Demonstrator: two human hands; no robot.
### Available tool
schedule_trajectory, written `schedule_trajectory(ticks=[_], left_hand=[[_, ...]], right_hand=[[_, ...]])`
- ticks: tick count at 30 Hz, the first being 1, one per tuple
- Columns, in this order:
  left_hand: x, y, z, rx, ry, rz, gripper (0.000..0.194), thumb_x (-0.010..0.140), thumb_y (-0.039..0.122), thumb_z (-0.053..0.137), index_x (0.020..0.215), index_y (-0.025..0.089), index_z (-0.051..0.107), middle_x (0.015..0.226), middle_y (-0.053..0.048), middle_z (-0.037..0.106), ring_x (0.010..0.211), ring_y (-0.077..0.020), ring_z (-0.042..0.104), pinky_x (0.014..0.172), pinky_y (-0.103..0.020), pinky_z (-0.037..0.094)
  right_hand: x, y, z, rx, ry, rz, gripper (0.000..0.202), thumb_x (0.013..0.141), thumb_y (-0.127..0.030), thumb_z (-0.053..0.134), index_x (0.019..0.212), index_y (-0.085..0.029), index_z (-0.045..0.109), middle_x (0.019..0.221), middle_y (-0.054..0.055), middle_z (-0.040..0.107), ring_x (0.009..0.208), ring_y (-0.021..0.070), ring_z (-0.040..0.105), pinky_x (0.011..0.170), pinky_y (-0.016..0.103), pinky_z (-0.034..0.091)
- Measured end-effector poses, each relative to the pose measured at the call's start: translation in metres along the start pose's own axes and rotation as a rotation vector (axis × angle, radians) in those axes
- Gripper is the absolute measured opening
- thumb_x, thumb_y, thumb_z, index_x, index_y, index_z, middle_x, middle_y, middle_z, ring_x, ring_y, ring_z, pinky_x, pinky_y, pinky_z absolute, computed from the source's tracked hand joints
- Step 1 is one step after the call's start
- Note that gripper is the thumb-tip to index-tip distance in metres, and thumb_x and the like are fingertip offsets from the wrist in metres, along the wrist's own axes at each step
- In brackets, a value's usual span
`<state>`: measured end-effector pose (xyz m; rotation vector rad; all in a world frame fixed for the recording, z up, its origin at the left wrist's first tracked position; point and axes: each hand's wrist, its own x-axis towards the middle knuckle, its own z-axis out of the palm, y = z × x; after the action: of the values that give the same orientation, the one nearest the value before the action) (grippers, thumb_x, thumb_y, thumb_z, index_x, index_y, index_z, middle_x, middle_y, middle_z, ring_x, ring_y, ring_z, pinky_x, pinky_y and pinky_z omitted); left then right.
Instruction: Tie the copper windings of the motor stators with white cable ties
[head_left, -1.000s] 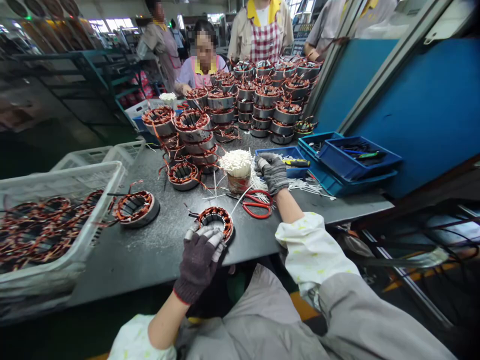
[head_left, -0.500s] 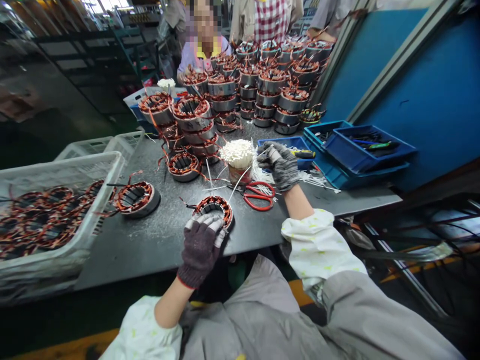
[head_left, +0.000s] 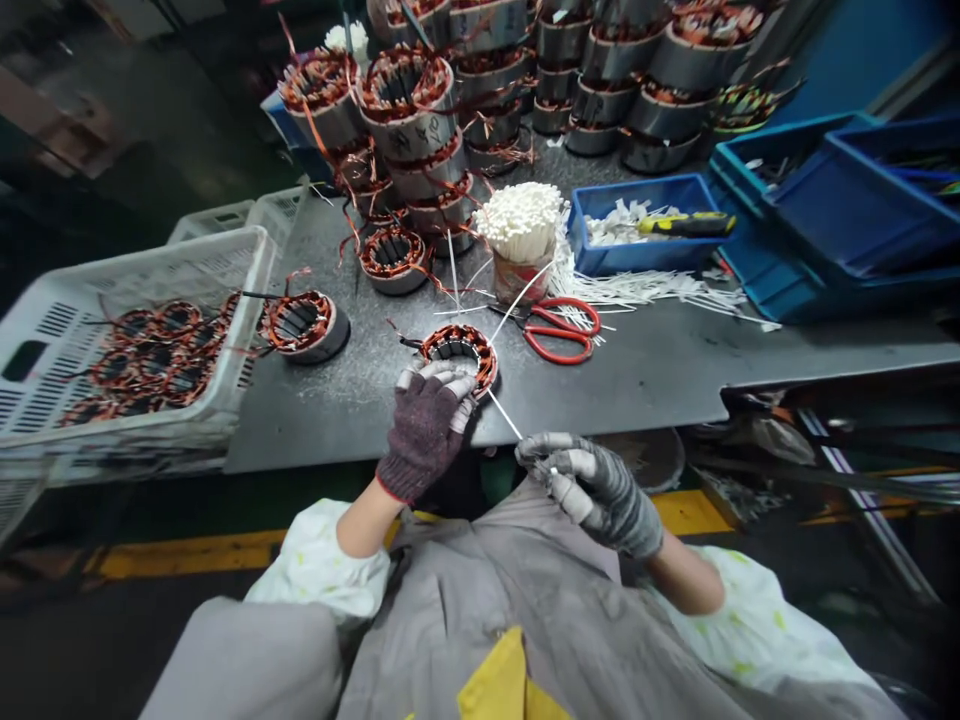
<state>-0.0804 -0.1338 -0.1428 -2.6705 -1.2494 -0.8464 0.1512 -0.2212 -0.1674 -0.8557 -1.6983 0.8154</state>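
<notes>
A ring-shaped copper-wound stator [head_left: 484, 362] lies near the table's front edge, with white strips sticking up from it. My left hand [head_left: 429, 420], in a dark glove with pale fingertips, is closed over its near left rim. In a grey glove, my right hand [head_left: 592, 485] pinches the end of a white strip [head_left: 505, 415] that runs taut from the stator's near right side, past the table edge. Behind the stator stands a tin [head_left: 517, 275] packed with white strips. Red-handled scissors [head_left: 562, 330] lie right of the tin.
Stacked stators [head_left: 412, 130] rise at the back. One stator [head_left: 304, 325] lies beside a white crate [head_left: 259, 260] of stators at the left. A blue tray [head_left: 634, 255] holds white scraps and a yellow-black tool [head_left: 686, 225]. Blue bins [head_left: 780, 270] sit at the right.
My right hand has come down and toward me from beside the tin, and a taut white strip now shows between it and the stator. The camera view has tilted downward.
</notes>
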Motion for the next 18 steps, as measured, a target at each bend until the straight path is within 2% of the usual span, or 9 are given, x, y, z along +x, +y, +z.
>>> schedule_trajectory(ticks=[4, 11, 15, 18], left_hand=[[0.001, 0.002, 0.002, 0.014, 0.049, 0.021, 0.021, 0.097, 0.023, 0.053, 0.115, 0.018, 0.062, 0.112, -0.009, 0.073, 0.118, -0.0253, 0.063, 0.112, -0.049, 0.039], [0.0, 0.003, 0.003, -0.019, 0.02, -0.038, 0.019, 0.098, 0.025, 0.051, 0.111, 0.019, 0.064, 0.111, -0.008, 0.074, 0.119, -0.0247, 0.063, 0.113, -0.05, 0.037], [0.001, 0.007, 0.002, -0.029, 0.053, -0.059, 0.019, 0.097, 0.024, 0.053, 0.112, 0.019, 0.063, 0.113, -0.008, 0.073, 0.121, -0.0253, 0.062, 0.111, -0.048, 0.04], [0.002, 0.009, 0.0, -0.013, 0.061, -0.05, 0.019, 0.096, 0.024, 0.054, 0.113, 0.019, 0.062, 0.113, -0.008, 0.073, 0.121, -0.0256, 0.062, 0.11, -0.048, 0.04]], right_hand=[[0.003, 0.004, 0.0, -0.034, -0.025, 0.004, 0.016, 0.095, -0.013, 0.053, 0.101, -0.022, 0.065, 0.108, 0.009, 0.075, 0.096, 0.0172, 0.075, 0.083, 0.03, 0.062], [0.017, 0.003, 0.002, -0.092, -0.041, -0.032, 0.019, 0.093, -0.011, 0.054, 0.103, -0.021, 0.066, 0.107, 0.009, 0.076, 0.097, 0.017, 0.075, 0.085, 0.028, 0.062], [0.038, 0.007, 0.011, -0.141, 0.03, -0.101, 0.017, 0.094, -0.014, 0.052, 0.097, -0.021, 0.067, 0.109, 0.009, 0.075, 0.097, 0.0169, 0.075, 0.084, 0.029, 0.062], [0.043, 0.001, 0.01, -0.141, 0.087, -0.123, 0.015, 0.095, -0.014, 0.053, 0.095, -0.022, 0.065, 0.108, 0.009, 0.076, 0.094, 0.0157, 0.075, 0.08, 0.027, 0.062]])
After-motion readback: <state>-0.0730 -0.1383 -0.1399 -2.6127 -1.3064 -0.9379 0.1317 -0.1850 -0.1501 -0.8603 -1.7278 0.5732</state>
